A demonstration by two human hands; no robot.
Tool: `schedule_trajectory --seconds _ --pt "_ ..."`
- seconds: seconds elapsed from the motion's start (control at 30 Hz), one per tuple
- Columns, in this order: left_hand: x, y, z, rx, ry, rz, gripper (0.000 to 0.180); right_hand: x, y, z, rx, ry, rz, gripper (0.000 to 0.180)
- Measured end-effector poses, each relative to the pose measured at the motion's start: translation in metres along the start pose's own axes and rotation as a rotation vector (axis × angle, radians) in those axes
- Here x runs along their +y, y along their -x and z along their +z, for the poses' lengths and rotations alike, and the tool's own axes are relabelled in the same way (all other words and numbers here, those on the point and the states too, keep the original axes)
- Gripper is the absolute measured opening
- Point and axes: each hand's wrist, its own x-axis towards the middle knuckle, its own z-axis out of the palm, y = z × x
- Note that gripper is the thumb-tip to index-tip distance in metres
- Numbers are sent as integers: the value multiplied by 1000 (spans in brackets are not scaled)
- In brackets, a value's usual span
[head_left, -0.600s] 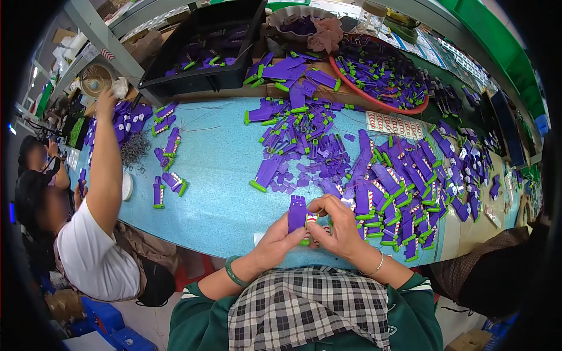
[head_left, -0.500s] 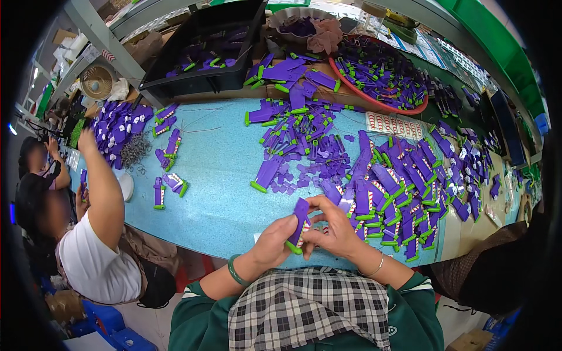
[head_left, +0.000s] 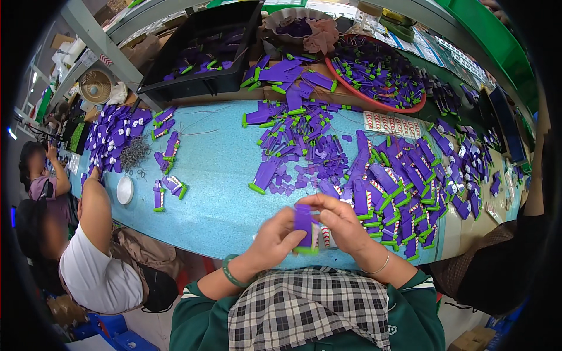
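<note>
Close in front of me, my left hand (head_left: 274, 237) grips a flat purple plastic part with a green end (head_left: 303, 222), its thumb across the part's face. A red-and-white striped strip runs along the part's right edge. My right hand (head_left: 339, 221) is closed at the part's upper right edge, index finger bent over the top and thumb close beside it; whether a small piece is between them I cannot make out. Just right of my right hand lies a pile of like purple parts with green ends and striped strips (head_left: 383, 187).
Small purple pieces (head_left: 304, 169) lie ahead, below a red-rimmed basket (head_left: 422, 105) and a black bin (head_left: 234, 85). A striped sticker sheet (head_left: 392, 124) lies by the basket. To the left are a white lid-like dish (head_left: 124, 190) and a co-worker's arm (head_left: 96, 205).
The held part has turned more upright and face-on, and my right fingers have shifted up along its edge. The co-worker at left has lowered a raised arm to the table.
</note>
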Motion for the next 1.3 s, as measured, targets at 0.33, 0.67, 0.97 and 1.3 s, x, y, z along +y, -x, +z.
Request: schedule_trajectory --seconds 0.33,0.67,0.97,1.3 --pt "0 -12 -23 43 -1173 1140 20 -9 -2 10 30 -45 181 13" --pt "-4 -8 -17 -70 -1083 1253 20 9 1 1 -8 -35 384 29" --pt "-14 -11 -16 -20 -1103 1203 12 0 35 -12 -244 -17 466 37" --pt "-18 -40 -2 2 -766 688 14 3 14 -24 106 834 -411 19"
